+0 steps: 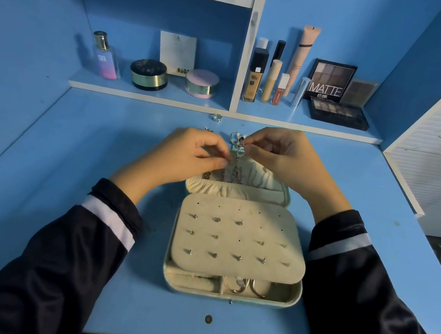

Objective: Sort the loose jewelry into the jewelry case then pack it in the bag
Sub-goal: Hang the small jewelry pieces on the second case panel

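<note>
One small silver piece (239, 149) of jewelry hangs between the two hands above the far edge of the open jewelry case (225, 297); it is too small to say what kind it is. The left hand (196, 152) pinches at it from the left with thumb and forefinger, its other fingers curled in. The right hand (276, 157) pinches it from the right in the same way.

Under the hands lies the case's opened lid, with a gathered cream pocket (233, 191) and thin chains lying on its lining. Nearer the person, a cream panel (237, 267) covers most of the case's base and carries rows of small stud earrings. Hoop earrings (243, 286) show in a compartment beneath the panel's near edge.

The case sits in the middle of the blue desk (46, 173). Beyond the hands, a cluster of rings (234, 136) lies on the desk, with a lone ring (216, 117) farther back near the shelf. Both forearms wear dark sleeves with a pale band.

On the shelf behind stand a perfume bottle (105, 55), two round compacts, several makeup tubes and an eyeshadow palette (330, 80) marked MATTE.
</note>
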Demonstrator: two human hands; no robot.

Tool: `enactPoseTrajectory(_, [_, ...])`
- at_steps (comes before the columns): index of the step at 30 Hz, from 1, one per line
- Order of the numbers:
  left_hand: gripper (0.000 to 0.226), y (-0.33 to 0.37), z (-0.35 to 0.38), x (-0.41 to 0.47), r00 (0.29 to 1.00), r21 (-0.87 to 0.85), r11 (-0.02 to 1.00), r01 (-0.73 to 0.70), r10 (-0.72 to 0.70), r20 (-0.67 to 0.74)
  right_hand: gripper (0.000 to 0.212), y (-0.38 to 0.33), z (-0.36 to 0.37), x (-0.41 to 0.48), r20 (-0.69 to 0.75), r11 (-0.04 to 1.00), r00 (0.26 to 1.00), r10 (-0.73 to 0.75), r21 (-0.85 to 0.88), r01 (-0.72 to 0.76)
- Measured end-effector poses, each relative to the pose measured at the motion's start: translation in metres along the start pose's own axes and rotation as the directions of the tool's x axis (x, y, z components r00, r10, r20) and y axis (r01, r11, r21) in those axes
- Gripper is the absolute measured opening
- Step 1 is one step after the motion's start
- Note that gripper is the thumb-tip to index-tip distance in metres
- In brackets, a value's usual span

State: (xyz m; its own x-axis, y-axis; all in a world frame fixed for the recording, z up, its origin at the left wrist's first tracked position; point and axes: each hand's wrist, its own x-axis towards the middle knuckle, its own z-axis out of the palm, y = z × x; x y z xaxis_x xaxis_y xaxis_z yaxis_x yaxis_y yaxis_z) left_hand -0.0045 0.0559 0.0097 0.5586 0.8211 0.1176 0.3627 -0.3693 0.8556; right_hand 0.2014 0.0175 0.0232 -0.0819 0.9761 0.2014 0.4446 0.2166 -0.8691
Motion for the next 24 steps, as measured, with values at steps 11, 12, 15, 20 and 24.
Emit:
enactPoseTrajectory(11, [0.021, 0.0, -0.01, 0.001, 0.998, 0.133, 0.99, 0.035, -0.043, 0.055, 0.009, 0.0, 0.001, -0.002, 0.168, 0.994, 0.986, 0.018, -0.112, 0.001])
enactPoseTrajectory(12, [0.02, 0.0, -0.01, 0.001, 0.997, 0.134, 0.99, 0.04, -0.048, 0.053, 0.009, 0.001, 0.003, -0.002, 0.181, 0.992, 0.983, 0.016, -0.128, 0.007])
enactPoseTrajectory(15, [0.017, -0.002, -0.011, 0.001, 0.997, 0.128, 0.99, 0.057, -0.062, 0.036, 0.011, 0.005, 0.006, 0.0, 0.195, 0.987, 0.98, 0.026, -0.159, 0.005])
enactPoseTrajectory(20, [0.019, -0.004, -0.011, 0.001, 0.997, 0.109, 0.992, 0.067, -0.07, 0.019, 0.007, 0.007, 0.01, 0.001, 0.174, 0.985, 0.984, 0.031, -0.173, 0.0])
enactPoseTrajectory(24, [0.029, -0.006, -0.011, 0.0, 0.998, 0.09, 0.994, 0.061, -0.062, 0.011, 0.005, 0.007, 0.016, 0.0, 0.185, 0.977, 0.982, 0.026, -0.213, 0.014])
